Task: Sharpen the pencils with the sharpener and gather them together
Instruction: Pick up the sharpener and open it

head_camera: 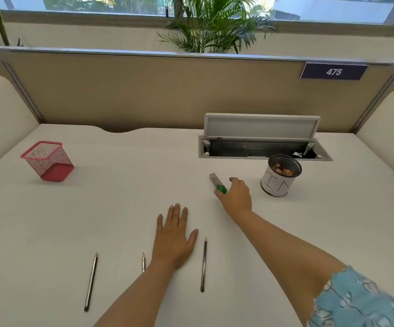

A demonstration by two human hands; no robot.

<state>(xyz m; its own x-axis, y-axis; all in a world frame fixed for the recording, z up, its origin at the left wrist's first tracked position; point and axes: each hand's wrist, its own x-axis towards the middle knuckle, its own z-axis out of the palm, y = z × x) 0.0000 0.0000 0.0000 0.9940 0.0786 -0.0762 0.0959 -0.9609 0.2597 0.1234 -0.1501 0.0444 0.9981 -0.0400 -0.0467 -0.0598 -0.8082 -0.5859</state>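
Three pencils (203, 264) lay on desk (120, 185) nearest me, well short of sharpener (217, 182): one just right of my left hand (174, 237), short one (143, 261) just left of its wrist, third (91, 280) further left. Left hand lay flat, fingers straight, holding nothing. Right hand (236, 197) curled round sharpener's green end, beside bin (279, 182) of shavings. I judged step: fetching sharpener, no pencil picked yet. Next move called for bringing sharpener back toward pencils, left hand pinching nearest one. Red holder (48, 161) stood far left of sharpener, likely gathering spot.
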